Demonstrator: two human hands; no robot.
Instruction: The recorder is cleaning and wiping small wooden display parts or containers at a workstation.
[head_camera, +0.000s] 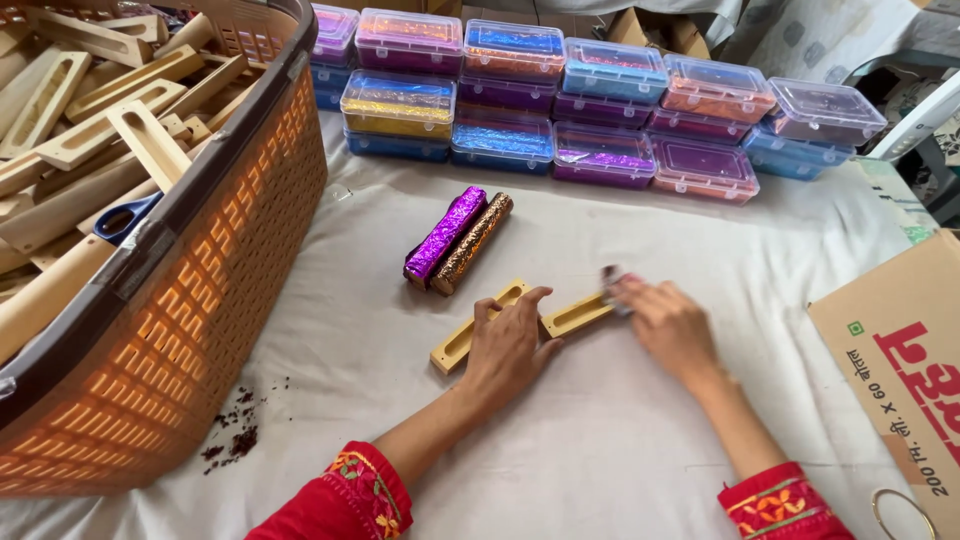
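White cloth covers the surface (600, 440), and everything on it can be placed against the long wooden mould (520, 322) lying at its middle. Far to the left of that mould stands the biggest thing, an orange woven plastic basket (190, 330) with a grey rim, heaped with more pale wooden moulds (90, 130) and a blue-handled tool. Behind the mould, along the far edge of the cloth, runs a two-high row of clear lidded plastic boxes (560, 110) holding foil in purple, gold, blue, pink and orange. To the right of the mould a cardboard carton (900, 370) with red print juts in from the edge, and a thin gold bangle (905, 512) lies near its lower corner. Just behind the mould, slightly left, two foil-wrapped rolls lie touching side by side, one purple (445, 236) and one coppery brown (473, 243). Dark crumbs (232, 430) are scattered by the foot of the basket.

The left hand (510, 345) lies flat across the middle of the mould, fingers spread, pressing it to the cloth. The right hand (668, 322) sits at the mould's right end, its fingertips pinched on a small piece of shiny foil (612, 278), blurred too much to tell more. Both wrists wear red embroidered sleeves (345, 495).
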